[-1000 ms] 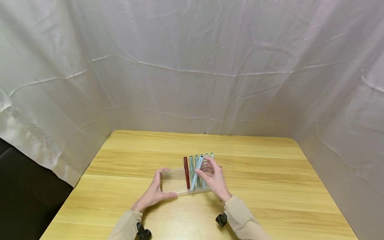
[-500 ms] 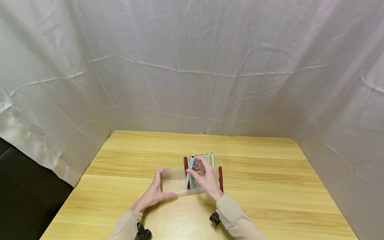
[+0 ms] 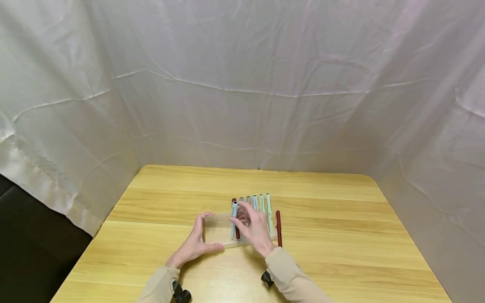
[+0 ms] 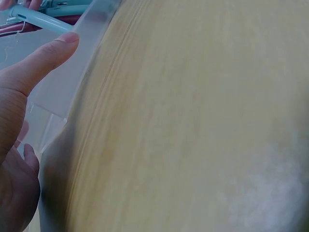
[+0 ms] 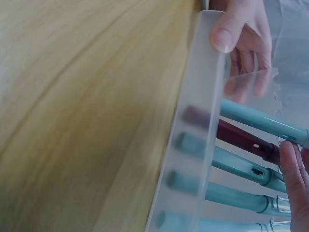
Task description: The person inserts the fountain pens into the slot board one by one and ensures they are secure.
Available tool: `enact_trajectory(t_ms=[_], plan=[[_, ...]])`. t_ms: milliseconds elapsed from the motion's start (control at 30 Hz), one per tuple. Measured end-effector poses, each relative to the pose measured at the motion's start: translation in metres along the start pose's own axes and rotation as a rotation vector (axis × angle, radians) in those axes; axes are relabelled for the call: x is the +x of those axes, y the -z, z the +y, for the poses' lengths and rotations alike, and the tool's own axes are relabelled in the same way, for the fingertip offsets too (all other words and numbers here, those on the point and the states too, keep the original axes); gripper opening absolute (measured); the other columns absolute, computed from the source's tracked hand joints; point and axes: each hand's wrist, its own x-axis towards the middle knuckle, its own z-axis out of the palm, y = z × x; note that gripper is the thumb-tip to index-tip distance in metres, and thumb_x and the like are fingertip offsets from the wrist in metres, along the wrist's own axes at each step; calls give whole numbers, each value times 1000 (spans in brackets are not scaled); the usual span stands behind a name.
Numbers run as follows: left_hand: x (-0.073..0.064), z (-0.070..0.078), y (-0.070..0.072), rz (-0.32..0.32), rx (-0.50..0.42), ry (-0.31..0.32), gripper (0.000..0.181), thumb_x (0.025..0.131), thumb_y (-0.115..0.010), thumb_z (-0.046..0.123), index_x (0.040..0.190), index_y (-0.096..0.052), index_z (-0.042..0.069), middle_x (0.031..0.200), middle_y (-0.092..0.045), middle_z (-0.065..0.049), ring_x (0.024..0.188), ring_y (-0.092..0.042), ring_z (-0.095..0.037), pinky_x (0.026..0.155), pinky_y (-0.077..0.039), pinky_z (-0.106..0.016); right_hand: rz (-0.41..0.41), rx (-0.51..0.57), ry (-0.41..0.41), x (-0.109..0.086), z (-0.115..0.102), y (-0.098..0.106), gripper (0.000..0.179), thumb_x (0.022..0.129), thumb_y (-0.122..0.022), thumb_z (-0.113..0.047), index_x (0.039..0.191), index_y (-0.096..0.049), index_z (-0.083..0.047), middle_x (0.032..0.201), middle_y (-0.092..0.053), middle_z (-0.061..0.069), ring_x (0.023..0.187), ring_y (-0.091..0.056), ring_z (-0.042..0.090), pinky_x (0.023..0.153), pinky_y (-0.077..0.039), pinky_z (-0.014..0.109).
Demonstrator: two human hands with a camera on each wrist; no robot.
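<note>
My left hand (image 3: pixel 197 242) holds the left end of a clear plastic box (image 3: pixel 217 229), its thumb along the front wall and its fingers at the back. Between thumb and fingers of my right hand (image 3: pixel 254 231) is a light blue pen (image 3: pixel 233 223), tilted over the box just left of a dark red pen (image 3: pixel 237 234). In the right wrist view the held pen (image 5: pixel 253 120) lies beside that dark red pen (image 5: pixel 241 137), with more blue-green pens (image 5: pixel 236 198) in a row. My right hand partly hides the row in the head view.
Pale green pens (image 3: pixel 269 212) lie at the right end of the box. Another dark red pen (image 3: pixel 278 227) is on the wooden table (image 3: pixel 333 235), right of the box. Grey-white curtains (image 3: pixel 257 105) surround the table's back and sides.
My right hand has moved left with the light blue pen, from over the row to left of the dark red pen. The left hand and box have stayed put.
</note>
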Motion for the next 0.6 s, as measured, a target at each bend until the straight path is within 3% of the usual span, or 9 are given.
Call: enact_trajectory(t_ms=[233,333,467,567,600], plan=[[0,0,0,-4,-4,-4,98,70,-93,29,143,-30,10,150,-35,-17,143,-34,-39,121,-21,-70,-21,-67,79,-2,2,-6,52,86,-76,-6,134,-55,0,96,-74,14,78,-73,20,72,-62,18],[0,0,0,-5,-6,-9,98,70,-93,28,143,-30,9,150,-34,-17,144,-31,-40,122,-18,-70,-17,-127,91,-4,1,-7,52,87,-75,-10,135,-56,-2,95,-74,12,75,-71,18,72,-63,24],[0,0,0,-5,-4,-12,98,71,-93,28,143,-30,9,151,-33,-17,147,-28,-41,122,-16,-70,0,-212,106,-5,0,-9,52,87,-76,-13,135,-58,-4,99,-76,13,77,-72,18,85,-64,42],[0,0,0,-2,3,-10,98,70,-93,28,144,-30,9,152,-32,-18,148,-26,-41,122,-15,-71,7,-245,119,-6,0,-10,52,87,-76,-13,135,-59,-3,101,-77,15,73,-72,16,90,-63,45],[0,0,0,-2,6,-10,99,70,-93,28,144,-30,8,152,-32,-18,148,-26,-41,122,-14,-71,3,-246,123,-6,0,-11,52,87,-76,-12,135,-58,-3,100,-77,15,67,-69,14,86,-64,39]])
